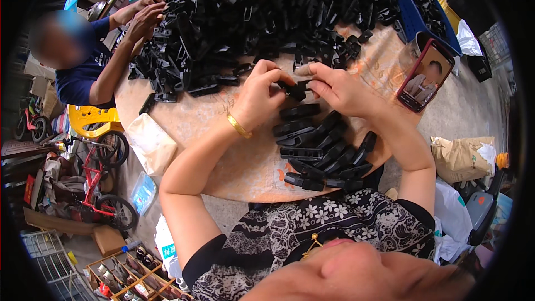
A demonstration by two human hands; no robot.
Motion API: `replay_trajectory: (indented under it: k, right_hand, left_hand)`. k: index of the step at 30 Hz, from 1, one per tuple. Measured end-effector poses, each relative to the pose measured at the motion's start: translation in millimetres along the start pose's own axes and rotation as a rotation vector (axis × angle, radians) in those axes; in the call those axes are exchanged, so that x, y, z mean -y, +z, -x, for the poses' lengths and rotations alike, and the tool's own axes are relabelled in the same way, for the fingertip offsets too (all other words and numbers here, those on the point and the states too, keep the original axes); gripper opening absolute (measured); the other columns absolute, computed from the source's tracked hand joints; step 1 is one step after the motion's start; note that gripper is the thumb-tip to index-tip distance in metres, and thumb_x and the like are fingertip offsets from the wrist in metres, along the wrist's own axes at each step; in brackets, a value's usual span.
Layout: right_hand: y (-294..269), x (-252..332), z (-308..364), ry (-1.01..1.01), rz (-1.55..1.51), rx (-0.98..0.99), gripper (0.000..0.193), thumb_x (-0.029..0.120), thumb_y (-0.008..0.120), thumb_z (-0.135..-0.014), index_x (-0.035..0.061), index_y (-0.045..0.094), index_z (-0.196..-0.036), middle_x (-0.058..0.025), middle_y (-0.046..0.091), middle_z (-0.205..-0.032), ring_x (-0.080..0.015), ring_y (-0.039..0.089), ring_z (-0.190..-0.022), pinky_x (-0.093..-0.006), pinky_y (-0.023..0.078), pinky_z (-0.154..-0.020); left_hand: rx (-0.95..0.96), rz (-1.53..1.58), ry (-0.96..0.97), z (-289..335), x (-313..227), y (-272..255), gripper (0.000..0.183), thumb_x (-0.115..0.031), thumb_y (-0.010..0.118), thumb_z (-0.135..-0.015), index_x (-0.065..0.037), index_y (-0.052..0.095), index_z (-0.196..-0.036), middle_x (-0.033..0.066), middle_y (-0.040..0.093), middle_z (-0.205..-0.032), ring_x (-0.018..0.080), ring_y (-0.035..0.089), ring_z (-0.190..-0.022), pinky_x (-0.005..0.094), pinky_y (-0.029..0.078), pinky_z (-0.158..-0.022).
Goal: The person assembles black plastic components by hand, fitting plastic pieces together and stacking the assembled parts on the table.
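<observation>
Over the middle of the round table, my left hand (259, 96) grips a small black plastic part (297, 91) between thumb and fingers. My right hand (343, 92) pinches the same part from the other side, and a pale covering shows at its index fingertip. The part's finer shape is hidden by the fingers. Just below my hands, towards my body, lies a loose group of similar black plastic parts (320, 147), set side by side in rough rows. A large heap of black plastic parts (262, 14) covers the far side of the table.
A patterned cloth covers the table (217, 145). A phone (426, 75) stands at its right, near a blue crate (421, 14) of black parts. At the left edge lies a cream bag (149, 142). Another person's hands (147, 14) work at the heap's far left.
</observation>
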State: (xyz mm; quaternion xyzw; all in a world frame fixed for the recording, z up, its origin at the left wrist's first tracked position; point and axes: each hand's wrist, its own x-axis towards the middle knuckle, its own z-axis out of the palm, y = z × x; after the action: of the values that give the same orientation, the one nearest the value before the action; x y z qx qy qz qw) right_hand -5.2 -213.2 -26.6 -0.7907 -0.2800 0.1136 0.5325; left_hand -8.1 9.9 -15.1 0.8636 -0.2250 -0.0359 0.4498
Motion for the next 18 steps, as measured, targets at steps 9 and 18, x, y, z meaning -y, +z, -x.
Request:
replay_trajectory:
  k: [9,18]
  right_hand:
    - [6,-10,-4,0.012,-0.307,-0.134,0.019,0.006,0.061,-0.088,-0.0008,0.062,-0.106,-0.0019,0.061,-0.076,-0.007,0.055,-0.069,-0.0233,0.046,-0.061]
    - [-9,-3,2,-0.259,0.377,-0.144,0.022,0.014,0.072,-0.074,0.0012,0.062,-0.088,-0.0114,0.057,-0.084,-0.0301,0.059,-0.08,-0.0367,0.048,-0.067]
  left_hand:
    - [0.084,-0.157,-0.163,5,-12,3,0.02,-0.013,0.07,-0.077,-0.005,0.067,-0.096,0.0121,0.056,-0.096,0.0266,0.059,-0.074,0.034,0.05,-0.067]
    - [0.007,-0.319,0.154,7,-5,11,0.019,-0.01,0.072,-0.076,-0.002,0.065,-0.092,0.0092,0.057,-0.082,0.0237,0.059,-0.075,0.0322,0.049,-0.066]
